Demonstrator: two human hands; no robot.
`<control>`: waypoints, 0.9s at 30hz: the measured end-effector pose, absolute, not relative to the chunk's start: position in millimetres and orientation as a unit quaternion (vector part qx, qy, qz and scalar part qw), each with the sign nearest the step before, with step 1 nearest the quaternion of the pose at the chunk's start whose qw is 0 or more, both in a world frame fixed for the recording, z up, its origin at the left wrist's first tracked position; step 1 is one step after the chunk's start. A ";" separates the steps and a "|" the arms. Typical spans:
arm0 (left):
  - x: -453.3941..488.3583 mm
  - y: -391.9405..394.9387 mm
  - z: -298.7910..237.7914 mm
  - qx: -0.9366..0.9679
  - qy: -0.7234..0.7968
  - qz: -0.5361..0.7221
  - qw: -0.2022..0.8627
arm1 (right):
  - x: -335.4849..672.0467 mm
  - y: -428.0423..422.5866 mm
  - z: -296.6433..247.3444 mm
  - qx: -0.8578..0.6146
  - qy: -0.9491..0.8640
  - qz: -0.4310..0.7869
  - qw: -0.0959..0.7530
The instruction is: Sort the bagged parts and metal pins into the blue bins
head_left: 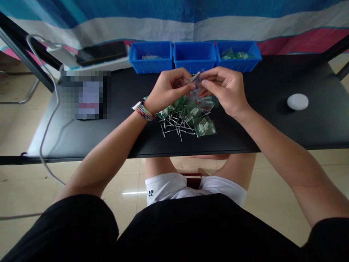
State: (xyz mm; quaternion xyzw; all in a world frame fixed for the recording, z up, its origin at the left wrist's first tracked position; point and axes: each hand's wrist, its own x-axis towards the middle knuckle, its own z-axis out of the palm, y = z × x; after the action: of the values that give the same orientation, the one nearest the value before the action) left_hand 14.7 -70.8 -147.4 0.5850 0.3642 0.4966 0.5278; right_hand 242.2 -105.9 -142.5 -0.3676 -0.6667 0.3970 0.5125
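Above a heap on the black table (245,135), the head view shows both hands raised and brought close together on one clear plastic bag (196,87). The left hand (172,89) pinches it between thumb and curled fingers, while the right hand (228,88) grips its other side with thumb and fingertips, a hold that probably suits thin film, since two sides keep it from folding. A small metal piece (195,76) shows at the bag's top; whether it lies inside, I cannot tell. Below, loose metal pins (178,126) and green packets (205,126) lie between the forearms, likely there so either hand reaches them easily. The left bin (151,65), middle bin (195,65) and right bin (237,65) line the back, seemingly to leave working room in front; the right one holds more green packets.
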 end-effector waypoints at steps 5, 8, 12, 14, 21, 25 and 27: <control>17.0 -76.9 -137.8 0.595 0.371 0.454 0.549 | 243.2 -112.2 -133.6 -0.383 -0.696 0.321 0.516; 18.5 -79.7 -133.2 0.600 0.366 0.450 0.551 | 242.0 -116.1 -127.4 -0.406 -0.695 0.277 0.525; 19.5 -79.0 -133.9 0.571 0.374 0.485 0.547 | 242.2 -114.3 -129.0 -0.402 -0.675 0.353 0.508; 20.2 -78.5 -132.7 0.566 0.376 0.499 0.537 | 243.5 -110.5 -133.1 -0.397 -0.653 0.390 0.513; 19.4 -80.0 -122.0 0.685 0.338 0.434 0.478 | 251.2 -98.6 -148.6 -0.414 -0.622 0.428 0.509; 18.1 -77.5 -128.8 0.630 0.342 0.473 0.512 | 251.0 -99.4 -149.8 -0.406 -0.624 0.447 0.496; 17.6 -75.1 -133.6 0.564 0.362 0.514 0.535 | 249.6 -101.2 -148.2 -0.407 -0.621 0.455 0.491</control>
State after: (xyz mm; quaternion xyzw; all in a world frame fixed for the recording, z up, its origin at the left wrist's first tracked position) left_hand 17.6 -75.1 -133.6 0.5642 0.3623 0.5139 0.5351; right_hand 249.6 -101.2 -148.2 -0.4074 -0.6212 0.4547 0.4913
